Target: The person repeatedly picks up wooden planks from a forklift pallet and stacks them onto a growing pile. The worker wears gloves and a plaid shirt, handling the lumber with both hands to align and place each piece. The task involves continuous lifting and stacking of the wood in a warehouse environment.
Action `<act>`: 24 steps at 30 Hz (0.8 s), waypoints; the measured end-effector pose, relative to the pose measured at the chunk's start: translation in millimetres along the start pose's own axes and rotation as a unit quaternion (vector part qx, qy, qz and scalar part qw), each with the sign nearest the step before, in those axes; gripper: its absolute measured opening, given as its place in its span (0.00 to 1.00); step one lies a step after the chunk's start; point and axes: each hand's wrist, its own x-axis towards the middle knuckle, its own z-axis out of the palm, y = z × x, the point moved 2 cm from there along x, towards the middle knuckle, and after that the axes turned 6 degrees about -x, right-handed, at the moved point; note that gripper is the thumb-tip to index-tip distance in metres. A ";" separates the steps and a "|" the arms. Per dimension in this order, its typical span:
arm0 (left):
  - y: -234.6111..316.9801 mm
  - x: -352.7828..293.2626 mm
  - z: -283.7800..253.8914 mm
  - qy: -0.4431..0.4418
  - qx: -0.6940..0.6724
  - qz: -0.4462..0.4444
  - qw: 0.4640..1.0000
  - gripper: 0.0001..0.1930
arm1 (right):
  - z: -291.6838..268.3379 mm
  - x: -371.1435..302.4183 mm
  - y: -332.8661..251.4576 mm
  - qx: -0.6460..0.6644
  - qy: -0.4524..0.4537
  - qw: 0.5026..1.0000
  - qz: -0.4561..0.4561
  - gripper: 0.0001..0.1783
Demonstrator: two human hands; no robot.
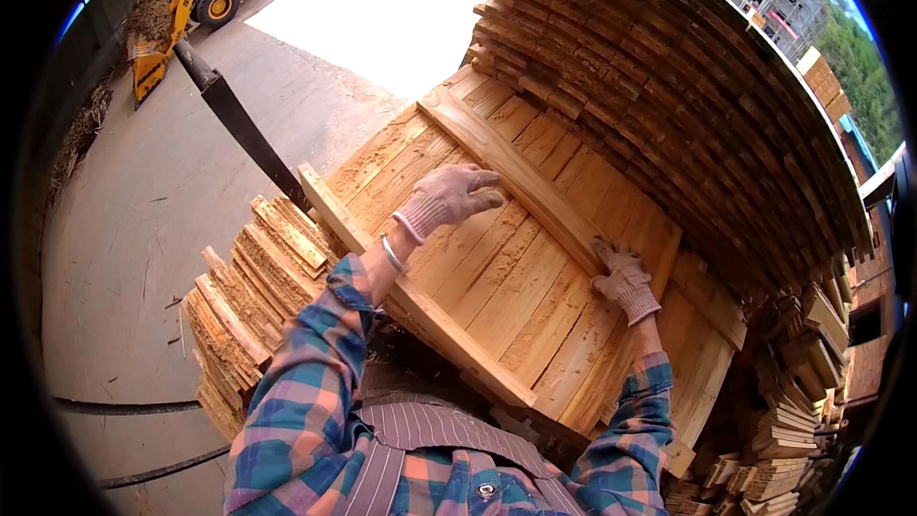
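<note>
Pale sawn boards [544,287] lie side by side as a flat panel in front of me, dusted with sawdust. A long wooden batten [511,167] crosses their far part, and a second batten [449,342] runs along the near edge. My left hand [451,199], in a knit work glove, is over the boards just short of the far batten, fingers stretched and holding nothing; whether it touches the wood I cannot tell. My gloved right hand [626,279] rests at the right end of the far batten, fingers spread over the wood.
Beyond the panel rises a tall stack of boards [650,96]. Rough offcuts [258,277] are piled at left beside a dark metal post [244,124]. More loose wood pieces [783,430] lie at lower right. A yellow wheel loader [215,0] stands on the concrete at the far left.
</note>
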 end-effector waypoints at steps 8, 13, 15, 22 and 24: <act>-53.4 54.4 18.5 0.343 -0.039 0.099 0.933 0.26 | -31.0 -9.8 -98.6 0.150 0.078 0.973 -0.155 0.43; -69.0 67.2 25.0 0.375 -0.029 0.014 0.926 0.24 | -16.7 73.6 -108.3 -0.077 0.149 0.981 -0.097 0.43; -73.9 65.9 21.0 0.372 -0.018 -0.023 0.928 0.23 | -21.4 94.4 -117.9 -0.016 0.126 0.988 -0.091 0.40; -80.7 63.6 20.9 0.322 -0.001 -0.088 0.943 0.19 | -37.1 174.5 -75.5 0.110 0.132 0.975 -0.138 0.37; -81.0 60.9 22.7 0.357 -0.018 -0.070 0.931 0.16 | -39.4 186.5 -78.6 0.090 0.113 0.983 -0.109 0.36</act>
